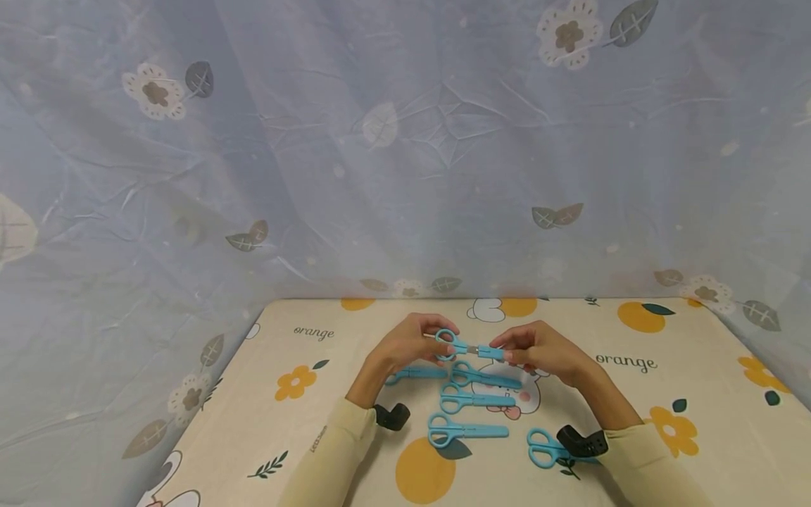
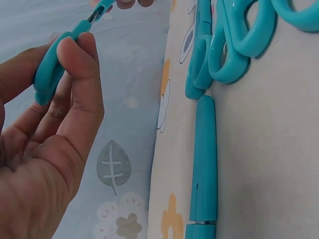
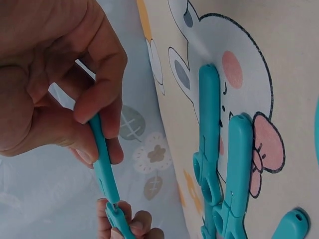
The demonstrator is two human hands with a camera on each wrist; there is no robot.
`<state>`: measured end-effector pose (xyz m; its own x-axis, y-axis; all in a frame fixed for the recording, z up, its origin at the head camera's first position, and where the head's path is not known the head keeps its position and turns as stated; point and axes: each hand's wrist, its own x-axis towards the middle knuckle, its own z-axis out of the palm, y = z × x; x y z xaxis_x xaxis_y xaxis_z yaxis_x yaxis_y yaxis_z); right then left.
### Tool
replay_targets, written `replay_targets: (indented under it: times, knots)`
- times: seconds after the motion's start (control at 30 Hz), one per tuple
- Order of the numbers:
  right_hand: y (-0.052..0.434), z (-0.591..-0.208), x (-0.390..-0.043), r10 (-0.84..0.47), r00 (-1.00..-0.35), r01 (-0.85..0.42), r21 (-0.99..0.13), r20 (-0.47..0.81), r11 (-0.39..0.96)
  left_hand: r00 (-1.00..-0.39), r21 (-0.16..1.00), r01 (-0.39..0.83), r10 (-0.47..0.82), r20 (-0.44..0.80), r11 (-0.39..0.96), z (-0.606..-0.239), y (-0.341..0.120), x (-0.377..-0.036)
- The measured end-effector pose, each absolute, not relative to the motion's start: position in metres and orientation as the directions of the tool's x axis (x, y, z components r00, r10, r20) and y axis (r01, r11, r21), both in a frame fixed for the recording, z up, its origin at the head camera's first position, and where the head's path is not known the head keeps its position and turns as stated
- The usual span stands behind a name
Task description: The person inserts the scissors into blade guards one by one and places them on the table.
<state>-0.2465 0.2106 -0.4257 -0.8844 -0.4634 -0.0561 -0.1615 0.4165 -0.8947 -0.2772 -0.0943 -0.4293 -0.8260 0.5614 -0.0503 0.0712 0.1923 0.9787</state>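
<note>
At frame centre, the left hand [image 1: 405,343] is pinching the handles of the blue scissors [image 1: 469,348] while the right hand [image 1: 538,348] is pinching their cap [image 1: 491,352], seemingly partly on, with five other scissors lying on the surface [image 1: 633,394] below.

Left hand [image 2: 45,149] filling the lower left, thumb and fingers curled round the looped handle of a pair of small blue plastic scissors [image 2: 60,59]. Beyond its fingertips, fingers of another hand [image 2: 130,3] at the cap. To its right on the cream printed desk [image 2: 269,164], a loose blue plastic blade cap [image 2: 204,159] and more blue scissors [image 2: 234,45].
</note>
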Motion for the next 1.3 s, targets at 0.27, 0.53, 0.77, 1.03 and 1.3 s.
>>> replay_targets:
  times: [0.27, 0.53, 0.77, 1.03, 1.3]
  knots:
    - [0.206, -0.426, -0.244, -0.429, -0.902, -0.152, -0.899, -0.044, 0.412, -0.828, 0.979, 0.081, 0.559, -0.039, 0.189, -0.432, -0.093, -0.277]
    - [0.203, -0.428, -0.243, -0.377, -0.925, -0.139, -0.887, -0.042, 0.44, -0.842, 0.988, 0.02, 0.535, -0.064, 0.151, -0.433, -0.089, -0.273]
    - [0.201, -0.428, -0.244, -0.371, -0.928, -0.132, -0.891, -0.042, 0.434, -0.851, 0.989, 0.022, 0.521, -0.059, 0.147, -0.431, -0.087, -0.272]
    - [0.2, -0.43, -0.244, -0.374, -0.926, -0.121, -0.894, -0.055, 0.431, -0.854, 0.984, 0.042, 0.517, -0.054, 0.173, -0.432, -0.085, -0.271]
    - [0.2, -0.432, -0.244, -0.37, -0.928, -0.139, -0.888, -0.037, 0.438, -0.858, 0.985, 0.019, 0.509, -0.071, 0.169, -0.434, -0.083, -0.27]
